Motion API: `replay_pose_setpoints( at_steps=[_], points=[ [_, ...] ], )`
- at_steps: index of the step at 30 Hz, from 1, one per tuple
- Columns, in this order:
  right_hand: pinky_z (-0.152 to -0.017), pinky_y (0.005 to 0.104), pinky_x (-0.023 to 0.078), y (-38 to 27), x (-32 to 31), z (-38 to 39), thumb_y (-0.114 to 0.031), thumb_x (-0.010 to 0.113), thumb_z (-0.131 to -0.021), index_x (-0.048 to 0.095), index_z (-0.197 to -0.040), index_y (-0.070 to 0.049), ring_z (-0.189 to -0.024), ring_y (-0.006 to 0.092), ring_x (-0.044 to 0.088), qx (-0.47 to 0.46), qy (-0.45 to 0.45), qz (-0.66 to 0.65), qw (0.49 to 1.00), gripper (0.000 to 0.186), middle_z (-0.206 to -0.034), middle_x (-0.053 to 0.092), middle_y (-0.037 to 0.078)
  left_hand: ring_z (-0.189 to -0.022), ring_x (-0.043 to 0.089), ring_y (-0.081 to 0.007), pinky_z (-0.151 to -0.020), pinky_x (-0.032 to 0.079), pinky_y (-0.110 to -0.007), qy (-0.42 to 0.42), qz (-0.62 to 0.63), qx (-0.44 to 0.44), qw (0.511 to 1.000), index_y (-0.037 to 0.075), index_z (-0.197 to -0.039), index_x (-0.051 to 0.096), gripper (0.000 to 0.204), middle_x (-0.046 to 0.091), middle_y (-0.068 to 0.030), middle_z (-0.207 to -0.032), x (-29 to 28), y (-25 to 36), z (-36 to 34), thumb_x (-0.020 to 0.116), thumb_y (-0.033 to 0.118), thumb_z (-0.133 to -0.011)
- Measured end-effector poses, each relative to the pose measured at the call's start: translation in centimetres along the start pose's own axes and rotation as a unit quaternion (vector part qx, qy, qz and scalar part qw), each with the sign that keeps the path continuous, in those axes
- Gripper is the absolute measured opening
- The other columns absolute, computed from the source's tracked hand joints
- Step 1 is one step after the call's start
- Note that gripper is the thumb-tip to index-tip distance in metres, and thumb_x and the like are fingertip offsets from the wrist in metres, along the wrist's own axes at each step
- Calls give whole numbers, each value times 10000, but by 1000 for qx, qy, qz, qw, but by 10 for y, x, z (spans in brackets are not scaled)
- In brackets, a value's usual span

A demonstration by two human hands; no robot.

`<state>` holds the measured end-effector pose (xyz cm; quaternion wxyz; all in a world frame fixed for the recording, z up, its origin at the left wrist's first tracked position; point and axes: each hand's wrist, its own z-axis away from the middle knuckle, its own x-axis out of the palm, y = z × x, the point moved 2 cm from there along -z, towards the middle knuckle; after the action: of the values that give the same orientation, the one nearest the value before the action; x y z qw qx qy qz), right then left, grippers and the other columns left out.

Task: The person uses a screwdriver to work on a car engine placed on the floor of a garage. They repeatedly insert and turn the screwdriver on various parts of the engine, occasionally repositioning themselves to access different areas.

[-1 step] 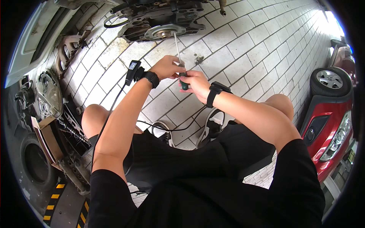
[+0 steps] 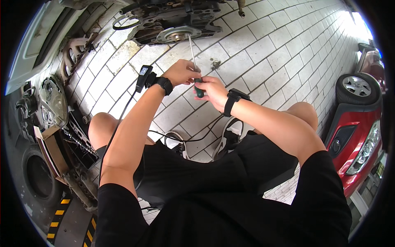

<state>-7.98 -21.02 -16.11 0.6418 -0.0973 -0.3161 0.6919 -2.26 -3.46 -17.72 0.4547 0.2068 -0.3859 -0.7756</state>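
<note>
Both hands hold one screwdriver (image 2: 194, 61) — right hand (image 2: 212, 91) in a closed grip on its green handle, left hand (image 2: 182, 72) closed around the shaft to steady it — tip aimed toward the engine assembly (image 2: 173, 20) on the paved floor (image 2: 263, 53).

A floor (image 2: 263, 53) of pale rectangular paving bricks carries everything. Beyond the fingers (image 2: 193, 78) an engine block (image 2: 173, 18) lies on it; just right of them sits a small dark metal part (image 2: 215, 64); far right stands a red car (image 2: 362, 119).
</note>
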Motion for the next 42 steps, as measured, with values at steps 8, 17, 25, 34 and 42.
replay_pose_setpoints(
  at_steps=[8,17,25,34,42],
  points=[
    [-812,374,622,-2,4,2,-115,722,-960,630,-1103,19,-944,190,684,-15,15,7,1000,216,-1038,660,79,-752,696,-139,-704,586,-261,36,-37,-53,997,-18,-1071,719,347,748,-84,-947,5,4,-1,839,244,-878],
    [-830,376,614,-4,-1,2,-112,711,-962,616,-1152,27,-960,183,672,20,7,-22,1000,253,-1032,657,96,-752,699,-135,-696,579,-253,11,-44,-34,998,-17,-1062,720,344,746,-84,-933,-2,3,-4,827,265,-896],
    [-830,373,610,-5,2,6,-165,709,-973,603,-1186,9,-968,173,669,15,-2,9,1000,295,-1067,666,87,-770,700,-142,-694,581,-269,34,-85,-51,995,-7,-1070,715,409,738,-86,-935,3,19,4,847,328,-874],
    [-812,345,608,1,2,0,-293,738,-975,660,-1120,-20,-942,138,624,12,-20,33,999,319,-998,618,21,-647,663,-122,-586,540,-261,51,-122,11,991,-14,-928,756,353,728,-66,-756,-1,7,-4,878,298,-815],
    [-825,354,626,-5,-1,9,-229,694,-1012,626,-1048,38,-856,186,679,23,-29,49,998,278,-960,641,84,-674,751,-181,-596,573,-290,59,-171,-47,982,-16,-893,723,471,742,-124,-753,3,17,-2,888,409,-776]
  ],
)
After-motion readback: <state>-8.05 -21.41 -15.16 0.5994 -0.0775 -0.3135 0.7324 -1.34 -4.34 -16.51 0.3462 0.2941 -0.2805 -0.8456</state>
